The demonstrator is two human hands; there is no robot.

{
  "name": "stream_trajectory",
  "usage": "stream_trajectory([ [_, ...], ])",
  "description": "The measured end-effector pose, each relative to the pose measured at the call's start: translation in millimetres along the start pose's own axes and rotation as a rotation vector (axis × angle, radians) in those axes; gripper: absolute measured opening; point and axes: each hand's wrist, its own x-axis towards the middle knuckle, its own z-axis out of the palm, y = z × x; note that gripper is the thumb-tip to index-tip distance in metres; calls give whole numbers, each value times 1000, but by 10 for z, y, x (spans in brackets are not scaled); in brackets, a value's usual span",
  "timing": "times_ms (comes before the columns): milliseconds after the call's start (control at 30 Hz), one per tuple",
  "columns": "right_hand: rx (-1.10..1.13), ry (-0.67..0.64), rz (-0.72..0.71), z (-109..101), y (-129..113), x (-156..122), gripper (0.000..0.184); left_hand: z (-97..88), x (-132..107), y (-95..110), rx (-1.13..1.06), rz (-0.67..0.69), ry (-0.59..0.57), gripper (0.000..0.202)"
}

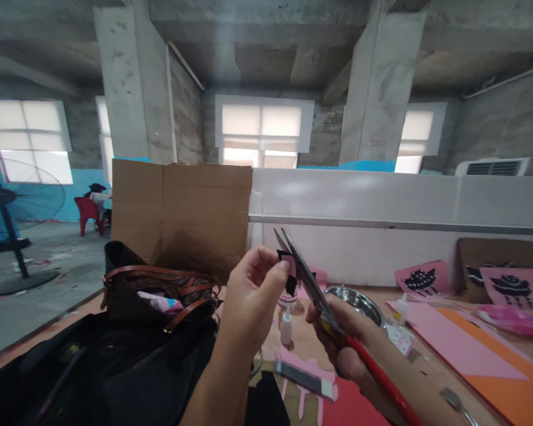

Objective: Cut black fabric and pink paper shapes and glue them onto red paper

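I look out over a tan table [426,373] in a concrete room, with a grey pillar [382,77] to the right of a bright window [261,127]; a cardboard panel [206,216] and a white partition [395,195] stand along the table's back edge. Far left, near a fan [6,222], a person sits on a red chair [87,213]. On my left a bag [131,296] rests by black cloth [93,367]; on my right lie pink and orange sheets [462,340], with a metal bowl [357,300] nearer the middle. The scissors [313,289] point up, away and a little left, their long axis slanting from red handles at lower right to slightly parted tips. A small pink-and-black piece [292,272] hangs upright beside the blades; I cannot tell whether they touch it. My left hand [257,287] pinches the piece between thumb and fingers, while my right hand [353,328] is wrapped around the scissors, so both things sit raised between the hands, above a white bottle [286,328] and a phone [304,378].
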Motion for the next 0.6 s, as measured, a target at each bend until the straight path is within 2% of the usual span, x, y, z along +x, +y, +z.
stream_trajectory([
  [133,59,48,-9,-8,-3,-17,30,22,-17,14,-4,-19,-1,21],
  [367,77,-23,-3,-23,-99,2,32,-7,5,-3,18,1,-29,20],
  [600,55,38,-97,2,-75,-31,33,-12,1,-19,11,4,-15,19],
])
